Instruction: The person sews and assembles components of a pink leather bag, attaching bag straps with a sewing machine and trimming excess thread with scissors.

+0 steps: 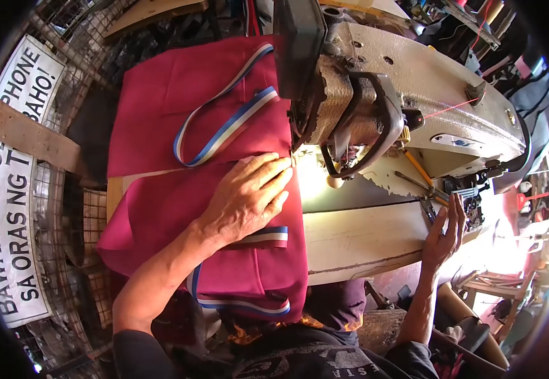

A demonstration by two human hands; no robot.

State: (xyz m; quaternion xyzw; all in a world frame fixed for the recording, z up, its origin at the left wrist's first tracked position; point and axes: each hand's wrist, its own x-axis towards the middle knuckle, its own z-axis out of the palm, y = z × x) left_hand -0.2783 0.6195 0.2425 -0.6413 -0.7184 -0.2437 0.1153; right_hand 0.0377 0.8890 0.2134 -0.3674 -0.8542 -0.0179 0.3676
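Observation:
My left hand lies flat on maroon fabric, its fingertips close to the lit needle area of a sewing machine. The fingers are stretched out and rest on the cloth's right edge. A blue, white and red striped ribbon loops over the upper part of the fabric. Below the hand, more of the same ribbon crosses the cloth. To the right, my right hand is raised at the machine bed's right end, fingers extended, holding nothing. The needle itself is hidden.
Pliers or scissors with orange handles lie on the machine bed. Red thread runs across the machine's arm. Wire mesh and a lettered sign stand at the left. A wooden stool and clutter are at the right.

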